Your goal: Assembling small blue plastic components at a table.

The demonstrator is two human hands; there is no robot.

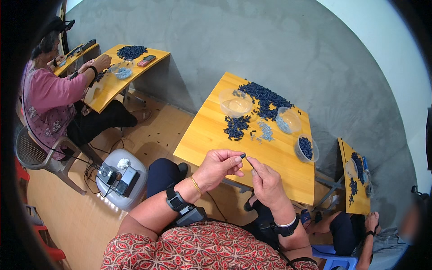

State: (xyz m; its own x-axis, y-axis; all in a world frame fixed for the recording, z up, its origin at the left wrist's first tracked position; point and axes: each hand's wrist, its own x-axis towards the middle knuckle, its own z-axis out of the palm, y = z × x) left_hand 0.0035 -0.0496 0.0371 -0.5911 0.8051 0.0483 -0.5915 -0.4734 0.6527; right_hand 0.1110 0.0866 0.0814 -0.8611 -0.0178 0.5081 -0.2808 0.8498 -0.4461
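Note:
My left hand (217,167) is closed, pinching a small dark blue tube-shaped piece (243,156) between thumb and fingertips. Close by on its right, my right hand (268,183) is closed on a thin dark stick-like thing (250,164), whose tip points toward the piece. Both hands are raised over the near edge of a yellow wooden table (202,135). On the tabletop lie a large heap of dark blue pieces (265,96), a smaller heap (236,127) and some scattered light blue bits (266,131).
Clear plastic bowls stand on my table: one at left (229,109), one with light blue bits (294,118), one with dark pieces (314,156). A co-worker (54,99) sits at another table far left. Devices and cables rest on a white stool (114,203). Another person sits at right.

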